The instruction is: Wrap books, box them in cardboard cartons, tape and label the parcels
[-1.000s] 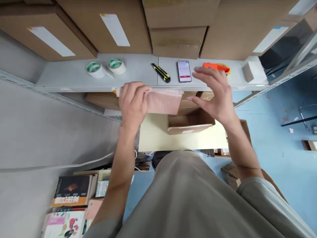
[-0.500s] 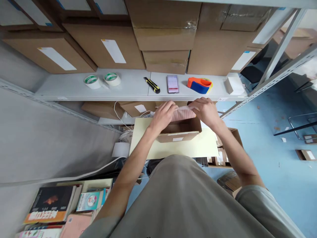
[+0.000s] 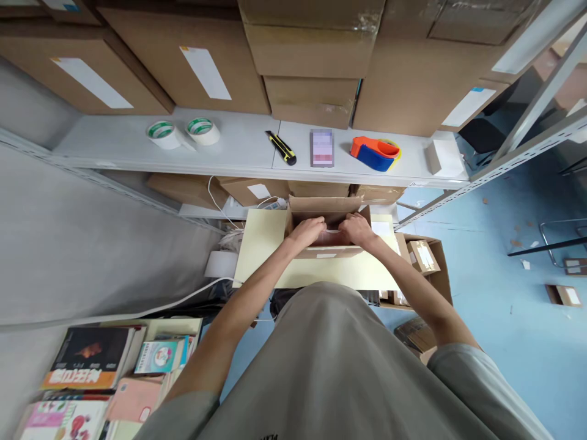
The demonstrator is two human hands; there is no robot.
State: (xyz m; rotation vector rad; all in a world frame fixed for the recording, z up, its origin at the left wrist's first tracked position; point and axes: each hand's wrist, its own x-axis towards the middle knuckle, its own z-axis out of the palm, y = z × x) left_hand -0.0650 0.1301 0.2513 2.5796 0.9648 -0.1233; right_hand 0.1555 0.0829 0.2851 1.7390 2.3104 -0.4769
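An open cardboard box (image 3: 328, 208) stands on a pale yellow table (image 3: 263, 235) below the shelf. My left hand (image 3: 308, 231) and my right hand (image 3: 356, 228) reach down into the box side by side, fingers curled. Between them shows a strip of a pinkish wrapped packet (image 3: 331, 237), which both hands press or hold inside the box. Most of the packet is hidden by the hands and the box wall.
On the grey shelf (image 3: 238, 146) lie two tape rolls (image 3: 182, 131), a yellow-black utility knife (image 3: 280, 147), a phone (image 3: 321, 148), an orange-blue tape dispenser (image 3: 375, 153) and a small white box (image 3: 444, 157). Large cartons stand behind. Books (image 3: 92, 360) lie at lower left; more cartons (image 3: 424, 260) right of the table.
Both hands carried the pink packet down from shelf height into the open box. The right hand, open a second ago, has closed on the packet beside the left.
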